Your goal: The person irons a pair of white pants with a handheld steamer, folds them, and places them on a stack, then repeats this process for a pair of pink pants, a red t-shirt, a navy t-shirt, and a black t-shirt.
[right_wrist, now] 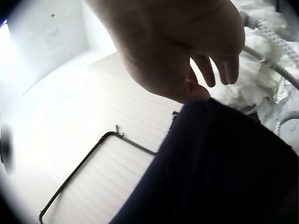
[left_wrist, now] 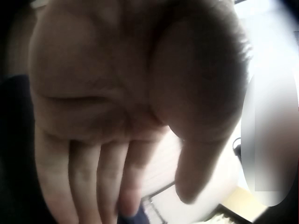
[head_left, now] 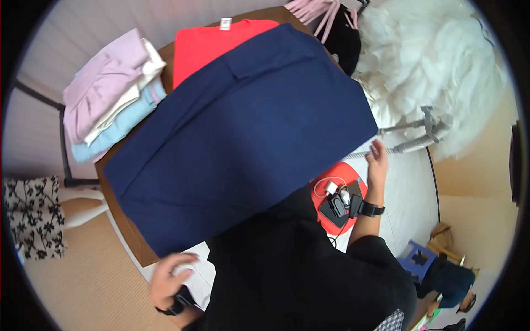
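A large navy blue garment [head_left: 237,132] lies spread over the brown table [head_left: 144,251], with a slit-like opening near its upper edge. My left hand [head_left: 170,278] is off the table's lower left corner, just below the cloth. In the left wrist view, the palm and straight fingers of the left hand [left_wrist: 107,102] face the camera, holding nothing. My right hand [head_left: 377,165] is by the garment's right corner, fingers loosely bent. In the right wrist view, the thumb of the right hand [right_wrist: 177,56] is right at the edge of the navy cloth [right_wrist: 210,154].
A red shirt [head_left: 210,49] lies partly under the garment. Folded lilac, cream and blue clothes [head_left: 107,94] are stacked at the left. White ruffled fabric [head_left: 430,60] and a grey metal stand [head_left: 419,138] are at right. A red stool [head_left: 337,220] carries electronics. Another person [head_left: 452,284] is at lower right.
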Demonstrator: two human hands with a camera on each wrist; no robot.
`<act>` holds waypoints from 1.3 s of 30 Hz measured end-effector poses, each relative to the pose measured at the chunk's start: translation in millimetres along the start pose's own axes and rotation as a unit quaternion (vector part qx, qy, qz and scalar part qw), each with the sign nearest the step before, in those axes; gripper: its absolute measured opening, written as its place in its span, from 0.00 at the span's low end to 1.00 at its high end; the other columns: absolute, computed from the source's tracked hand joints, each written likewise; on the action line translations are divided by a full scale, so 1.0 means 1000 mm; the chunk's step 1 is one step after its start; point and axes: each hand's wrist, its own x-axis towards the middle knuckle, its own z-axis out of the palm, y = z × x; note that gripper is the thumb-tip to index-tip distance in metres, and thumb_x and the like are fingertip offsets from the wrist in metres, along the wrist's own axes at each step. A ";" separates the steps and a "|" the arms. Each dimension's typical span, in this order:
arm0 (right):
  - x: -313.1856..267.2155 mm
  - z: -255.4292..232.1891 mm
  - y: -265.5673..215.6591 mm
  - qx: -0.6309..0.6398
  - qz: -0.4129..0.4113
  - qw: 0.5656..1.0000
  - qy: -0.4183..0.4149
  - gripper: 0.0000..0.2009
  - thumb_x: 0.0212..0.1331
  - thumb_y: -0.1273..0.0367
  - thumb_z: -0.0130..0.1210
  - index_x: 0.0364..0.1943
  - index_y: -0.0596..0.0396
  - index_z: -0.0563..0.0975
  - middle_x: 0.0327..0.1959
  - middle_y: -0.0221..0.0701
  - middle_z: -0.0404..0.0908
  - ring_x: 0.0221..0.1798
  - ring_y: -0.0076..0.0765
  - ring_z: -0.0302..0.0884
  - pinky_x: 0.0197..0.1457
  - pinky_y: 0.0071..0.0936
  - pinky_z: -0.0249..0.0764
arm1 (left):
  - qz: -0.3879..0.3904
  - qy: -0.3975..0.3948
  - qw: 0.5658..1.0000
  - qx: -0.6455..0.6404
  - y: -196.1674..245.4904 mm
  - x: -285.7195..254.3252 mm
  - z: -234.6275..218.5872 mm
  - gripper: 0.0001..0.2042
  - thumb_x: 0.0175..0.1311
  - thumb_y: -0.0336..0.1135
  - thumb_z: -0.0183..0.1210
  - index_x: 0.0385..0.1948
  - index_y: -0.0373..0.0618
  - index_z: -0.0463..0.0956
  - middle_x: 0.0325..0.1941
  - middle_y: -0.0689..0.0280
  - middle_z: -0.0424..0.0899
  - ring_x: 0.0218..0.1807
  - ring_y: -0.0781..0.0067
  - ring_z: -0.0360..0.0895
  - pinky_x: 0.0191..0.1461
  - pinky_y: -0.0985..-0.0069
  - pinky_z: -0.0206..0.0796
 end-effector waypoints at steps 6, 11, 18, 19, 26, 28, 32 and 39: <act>-0.003 0.029 0.049 0.095 0.124 0.986 -0.055 0.35 0.48 0.86 0.50 0.67 0.60 0.61 0.67 0.44 0.64 0.70 0.48 0.63 0.64 0.36 0.69 | -0.233 0.310 0.868 -0.311 -0.141 0.032 0.087 0.17 0.63 0.21 0.58 0.53 0.29 0.68 0.50 0.55 0.78 0.45 0.67 0.82 0.48 0.76 0.77; 0.020 0.040 0.077 0.167 0.131 0.965 -0.157 0.32 0.45 0.87 0.50 0.61 0.60 0.69 0.61 0.41 0.71 0.61 0.41 0.71 0.58 0.30 0.73 | -0.078 0.399 0.841 -0.356 -0.194 0.064 0.081 0.23 0.57 0.18 0.61 0.56 0.36 0.68 0.53 0.59 0.75 0.56 0.66 0.75 0.57 0.67 0.74; 0.004 0.047 0.096 0.041 0.181 0.952 -0.244 0.15 0.54 0.77 0.59 0.47 0.65 0.79 0.42 0.36 0.82 0.44 0.35 0.79 0.52 0.31 0.75 | -0.007 0.389 0.855 -0.342 -0.189 0.082 0.076 0.25 0.55 0.17 0.58 0.58 0.36 0.68 0.54 0.59 0.77 0.54 0.62 0.76 0.60 0.62 0.72; 0.001 0.046 0.100 0.014 0.177 0.953 -0.246 0.13 0.56 0.74 0.60 0.45 0.65 0.80 0.40 0.35 0.83 0.43 0.33 0.79 0.51 0.30 0.74 | -0.011 0.387 0.853 -0.349 -0.187 0.077 0.077 0.25 0.55 0.17 0.58 0.58 0.36 0.68 0.54 0.59 0.77 0.54 0.62 0.76 0.60 0.62 0.71; -0.047 -0.028 0.013 0.180 0.190 0.937 -0.230 0.16 0.64 0.68 0.57 0.51 0.65 0.77 0.46 0.33 0.83 0.46 0.28 0.80 0.53 0.27 0.74 | -0.023 0.346 0.843 -0.410 -0.154 0.022 0.095 0.24 0.55 0.18 0.56 0.58 0.35 0.68 0.53 0.59 0.77 0.54 0.61 0.76 0.61 0.61 0.70; -0.054 -0.049 -0.007 0.248 0.165 0.929 -0.219 0.16 0.65 0.68 0.56 0.52 0.65 0.77 0.46 0.34 0.83 0.48 0.28 0.80 0.55 0.28 0.74 | -0.002 0.304 0.851 -0.428 -0.154 -0.002 0.094 0.24 0.55 0.19 0.56 0.58 0.35 0.68 0.53 0.59 0.78 0.54 0.61 0.76 0.62 0.60 0.70; -0.058 -0.072 -0.045 0.306 0.099 0.930 -0.178 0.18 0.65 0.67 0.55 0.53 0.68 0.75 0.47 0.37 0.82 0.46 0.31 0.81 0.53 0.26 0.75 | 0.102 0.152 0.881 -0.436 -0.143 -0.026 0.076 0.16 0.60 0.27 0.54 0.49 0.30 0.75 0.52 0.50 0.79 0.57 0.58 0.75 0.68 0.56 0.61; -0.028 -0.042 -0.125 0.347 0.051 0.926 -0.141 0.12 0.66 0.65 0.54 0.39 0.62 0.78 0.35 0.36 0.84 0.35 0.30 0.82 0.40 0.23 0.77 | 0.288 0.026 0.814 -0.503 -0.135 -0.029 0.056 0.12 0.58 0.28 0.54 0.41 0.30 0.75 0.46 0.53 0.81 0.51 0.60 0.77 0.66 0.60 0.61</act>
